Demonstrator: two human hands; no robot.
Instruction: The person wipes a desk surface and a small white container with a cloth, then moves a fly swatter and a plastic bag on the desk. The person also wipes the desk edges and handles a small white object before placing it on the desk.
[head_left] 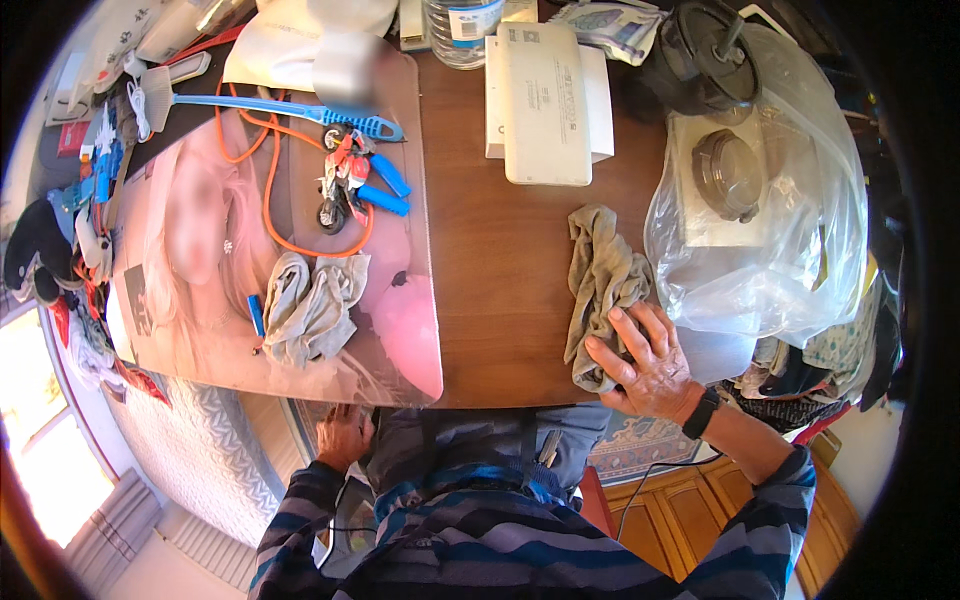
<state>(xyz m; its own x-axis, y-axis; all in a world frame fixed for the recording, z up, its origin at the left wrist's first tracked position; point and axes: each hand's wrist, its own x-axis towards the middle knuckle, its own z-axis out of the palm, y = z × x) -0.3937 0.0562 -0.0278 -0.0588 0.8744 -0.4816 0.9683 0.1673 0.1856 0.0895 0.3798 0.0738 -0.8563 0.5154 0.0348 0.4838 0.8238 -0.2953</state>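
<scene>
A crumpled grey-beige cloth (602, 290) lies on the brown wooden table (500, 300), right of its middle. My right hand (648, 365), with a dark band on the wrist, rests on the cloth's near right side, fingers spread. My left hand (343, 437) is below the near table edge, beside my thigh; its fingertips are partly hidden there. A second crumpled grey-beige cloth (315, 310) lies to the left on a pink printed desk mat (400, 340). Beside it is a small blue stick (255, 315).
On the mat are a toy motorcycle (345, 180), an orange cord (268, 215) and a blue long-handled swatter (290, 107). Farther back stand a white box (545, 100) and a water bottle (462, 30). At right, a clear plastic bag (800, 270) lies around a round lidded container (727, 175).
</scene>
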